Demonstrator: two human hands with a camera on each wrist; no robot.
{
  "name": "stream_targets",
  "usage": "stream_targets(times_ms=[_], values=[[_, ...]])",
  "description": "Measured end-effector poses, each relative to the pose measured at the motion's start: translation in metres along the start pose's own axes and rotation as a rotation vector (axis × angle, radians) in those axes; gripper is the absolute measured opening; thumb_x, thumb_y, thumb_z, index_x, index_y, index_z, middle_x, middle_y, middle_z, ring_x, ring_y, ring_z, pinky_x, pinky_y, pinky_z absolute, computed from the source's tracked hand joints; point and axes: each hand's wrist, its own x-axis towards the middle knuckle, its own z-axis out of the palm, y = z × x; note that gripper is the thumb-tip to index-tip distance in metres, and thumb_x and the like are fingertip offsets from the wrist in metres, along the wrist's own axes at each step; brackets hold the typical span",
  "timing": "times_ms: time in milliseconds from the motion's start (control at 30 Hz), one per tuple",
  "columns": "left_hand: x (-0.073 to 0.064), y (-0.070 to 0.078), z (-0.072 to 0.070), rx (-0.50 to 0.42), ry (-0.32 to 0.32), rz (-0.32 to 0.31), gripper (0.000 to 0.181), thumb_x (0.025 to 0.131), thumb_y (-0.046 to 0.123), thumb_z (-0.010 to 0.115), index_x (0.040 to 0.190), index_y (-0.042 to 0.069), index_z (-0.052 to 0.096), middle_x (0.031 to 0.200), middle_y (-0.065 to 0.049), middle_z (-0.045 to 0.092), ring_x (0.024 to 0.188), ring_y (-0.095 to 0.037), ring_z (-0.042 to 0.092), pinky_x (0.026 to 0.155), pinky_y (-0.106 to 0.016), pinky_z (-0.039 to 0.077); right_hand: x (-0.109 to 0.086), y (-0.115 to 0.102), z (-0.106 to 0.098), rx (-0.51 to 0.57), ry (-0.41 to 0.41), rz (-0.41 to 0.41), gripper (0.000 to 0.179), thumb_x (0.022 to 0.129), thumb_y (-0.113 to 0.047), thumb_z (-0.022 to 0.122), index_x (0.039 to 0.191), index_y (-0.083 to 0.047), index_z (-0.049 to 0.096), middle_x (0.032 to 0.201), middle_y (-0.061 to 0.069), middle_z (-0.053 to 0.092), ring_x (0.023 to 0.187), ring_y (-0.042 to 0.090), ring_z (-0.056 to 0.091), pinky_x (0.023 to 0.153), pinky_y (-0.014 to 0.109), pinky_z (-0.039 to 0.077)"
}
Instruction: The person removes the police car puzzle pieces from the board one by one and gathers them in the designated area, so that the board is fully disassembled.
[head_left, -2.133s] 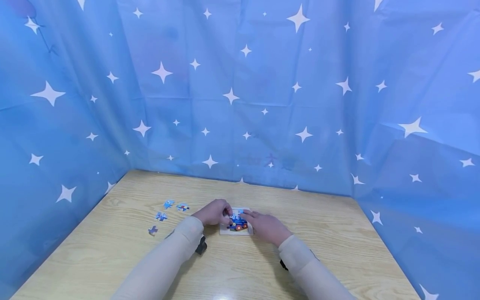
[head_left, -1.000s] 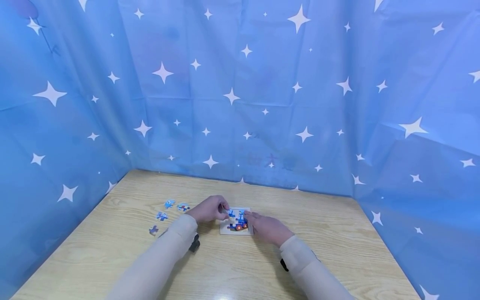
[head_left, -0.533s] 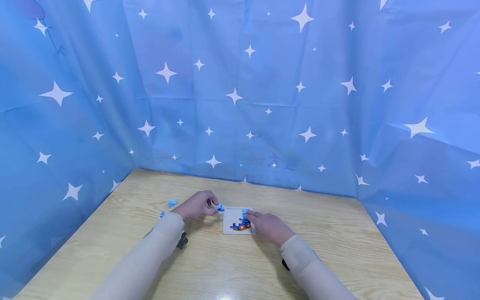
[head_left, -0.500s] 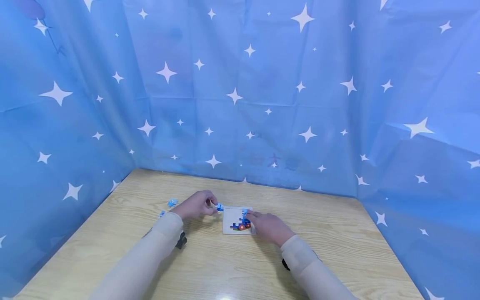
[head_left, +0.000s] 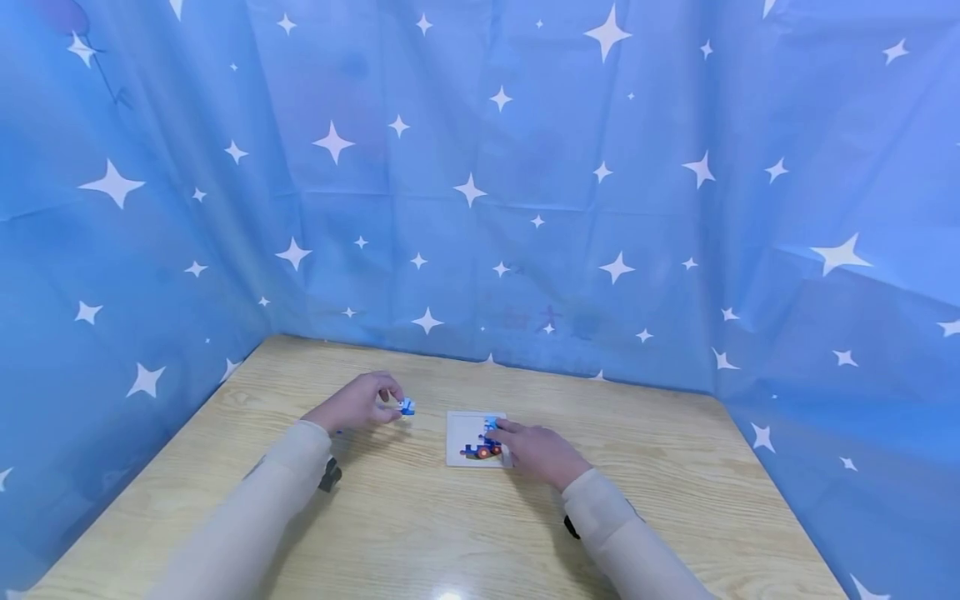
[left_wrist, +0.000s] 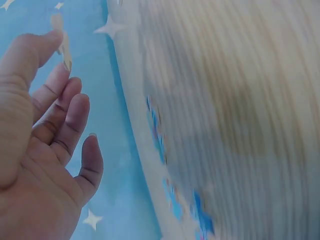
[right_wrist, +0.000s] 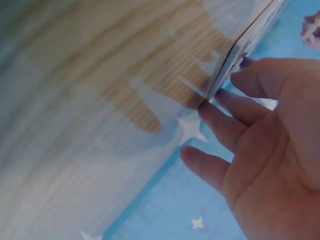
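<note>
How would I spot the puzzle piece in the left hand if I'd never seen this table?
On the wooden table, find the pale puzzle board, then look left to the person's left hand. A small blue-and-white puzzle piece sticks out of it. The loose pieces nearby lie on the table; this one is pinched.

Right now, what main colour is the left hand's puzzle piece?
Mainly blue; the piece shows best in the head view.

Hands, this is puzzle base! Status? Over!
Left hand pinches puzzle piece, left of puzzle board. Right hand touches puzzle board. Board partly filled. Nothing seen blocking between.
</note>
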Motion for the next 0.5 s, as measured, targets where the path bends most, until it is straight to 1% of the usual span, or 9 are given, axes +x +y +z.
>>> stream_targets(times_ms=[100, 200, 300, 367, 400, 500], values=[[-0.007, -0.008, -0.006, 0.025, -0.01, 0.021, 0.018, 0.084, 0.013, 0.081, 0.099, 0.01, 0.071, 0.105, -0.001, 0.065, 0.094, -0.025, 0.061, 0.083, -0.041, 0.053, 0.0, 0.0, 0.0, 0.016, -0.012, 0.005, 0.044, 0.101, -0.013, 0.062, 0.144, -0.019, 0.057, 0.152, 0.01, 0.05, 0.084, 0.022, 0.072, 0.075, 0.036, 0.057], [-0.014, -0.016, -0.011, 0.027, -0.03, 0.019, 0.019, 0.085, 0.015, 0.082, 0.1, 0.012, 0.072, 0.107, -0.001, 0.065, 0.097, -0.027, 0.063, 0.085, -0.045, 0.054, 0.0, -0.001, 0.0, 0.041, -0.015, 0.006, 0.044, 0.101, -0.011, 0.062, 0.144, -0.017, 0.057, 0.152, 0.011, 0.05, 0.08, 0.021, 0.071, 0.071, 0.034, 0.056], [-0.021, -0.022, -0.017, 0.014, -0.048, 0.017, 0.017, 0.084, 0.016, 0.083, 0.098, 0.015, 0.074, 0.107, -0.001, 0.063, 0.1, -0.031, 0.063, 0.089, -0.05, 0.053, -0.001, -0.001, -0.001, 0.063, -0.014, 0.013, 0.044, 0.1, -0.01, 0.063, 0.144, -0.016, 0.057, 0.152, 0.012, 0.05, 0.086, 0.023, 0.072, 0.074, 0.036, 0.057], [-0.026, -0.026, -0.019, 0.011, -0.056, 0.018, 0.015, 0.084, 0.016, 0.084, 0.096, 0.017, 0.075, 0.108, -0.001, 0.062, 0.103, -0.033, 0.061, 0.09, -0.052, 0.052, -0.001, -0.001, -0.001, 0.071, -0.016, 0.019, 0.044, 0.101, -0.01, 0.062, 0.144, -0.016, 0.057, 0.152, 0.012, 0.049, 0.094, 0.025, 0.072, 0.078, 0.038, 0.057], [-0.028, -0.027, -0.02, 0.016, -0.059, 0.029, 0.014, 0.083, 0.015, 0.084, 0.094, 0.017, 0.075, 0.108, -0.002, 0.061, 0.103, -0.033, 0.06, 0.091, -0.053, 0.051, -0.001, -0.001, -0.001, 0.072, -0.019, 0.023, 0.044, 0.101, -0.01, 0.061, 0.145, -0.016, 0.056, 0.153, 0.012, 0.049, 0.099, 0.026, 0.071, 0.08, 0.038, 0.057], [-0.033, -0.03, -0.022, 0.042, -0.067, 0.047, 0.012, 0.083, 0.017, 0.084, 0.092, 0.019, 0.076, 0.11, -0.003, 0.059, 0.105, -0.032, 0.056, 0.091, -0.054, 0.048, -0.002, -0.001, -0.001, 0.08, -0.023, 0.025, 0.044, 0.102, -0.01, 0.06, 0.145, -0.016, 0.056, 0.153, 0.012, 0.048, 0.104, 0.027, 0.07, 0.083, 0.04, 0.057]])
